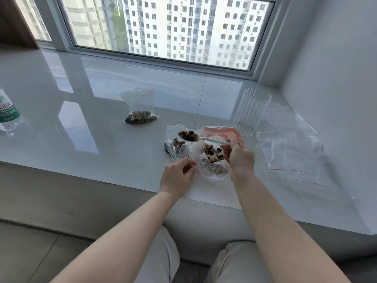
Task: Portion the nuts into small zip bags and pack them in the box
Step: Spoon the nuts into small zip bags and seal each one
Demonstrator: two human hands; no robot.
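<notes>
right hand grips spoon | left hand pinches bag

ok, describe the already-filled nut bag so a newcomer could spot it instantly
Start at the big window and come down onto the white sill. Left of centre, apart from both hands, lies a small clear bag. Unlike the empty bags at right, it holds a dark clump of nuts at its bottom.
</notes>
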